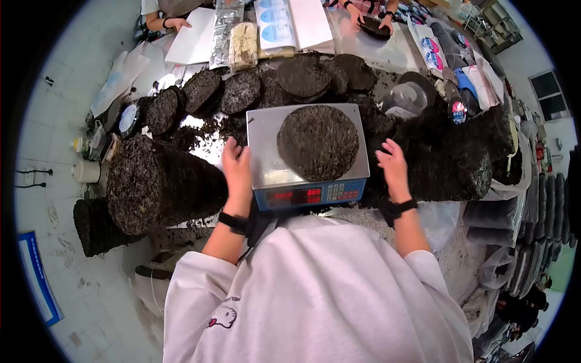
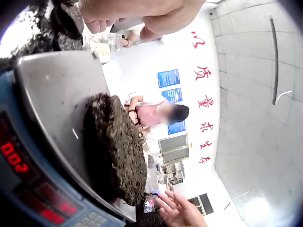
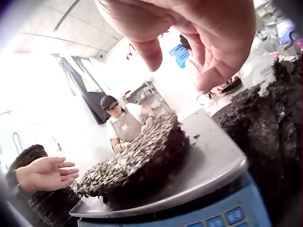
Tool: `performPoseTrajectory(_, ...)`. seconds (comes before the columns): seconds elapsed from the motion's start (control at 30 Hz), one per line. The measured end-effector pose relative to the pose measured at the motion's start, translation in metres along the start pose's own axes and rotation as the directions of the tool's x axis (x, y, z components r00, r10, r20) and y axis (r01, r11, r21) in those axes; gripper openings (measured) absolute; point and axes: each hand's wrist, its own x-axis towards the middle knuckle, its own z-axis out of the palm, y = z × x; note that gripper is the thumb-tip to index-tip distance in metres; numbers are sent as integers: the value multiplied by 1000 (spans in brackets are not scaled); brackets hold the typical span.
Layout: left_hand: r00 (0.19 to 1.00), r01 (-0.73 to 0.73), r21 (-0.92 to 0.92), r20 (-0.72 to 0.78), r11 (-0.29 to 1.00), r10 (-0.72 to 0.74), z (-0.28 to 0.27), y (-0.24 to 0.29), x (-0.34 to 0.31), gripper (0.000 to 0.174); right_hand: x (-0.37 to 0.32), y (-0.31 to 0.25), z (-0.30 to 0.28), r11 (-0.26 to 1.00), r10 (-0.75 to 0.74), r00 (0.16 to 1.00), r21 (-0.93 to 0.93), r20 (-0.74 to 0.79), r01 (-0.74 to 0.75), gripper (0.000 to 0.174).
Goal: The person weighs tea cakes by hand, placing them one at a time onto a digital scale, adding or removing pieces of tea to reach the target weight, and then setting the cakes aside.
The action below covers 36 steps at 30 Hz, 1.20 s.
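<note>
1. Crowded table [image 1: 210,149] (head view): dark disc [image 1: 318,142] on the scale [image 1: 263,148], left hand [image 1: 238,172] and right hand [image 1: 395,172] either side, fingers loose, both empty.
2. Left wrist: red writing [image 2: 202,73] on the wall [image 2: 137,61].
3. Right wrist: neither hand touches the disc.

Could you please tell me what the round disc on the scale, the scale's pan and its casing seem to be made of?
Round disc: apparently pressed, dried plant flakes, perhaps seaweed; rough, dark finish, with layered bits and a ragged edge.
Pan: probably stainless steel, given its smooth grey sheen.
Casing: blue, likely plastic, though painted metal is possible; its look leaves this open.
</note>
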Motion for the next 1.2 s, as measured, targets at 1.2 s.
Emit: performPoseTrajectory(1.2,786,-483,752,146,449,601,-67,166,-50,43,262,-4,43,424,197,980,898,34,-117,29)
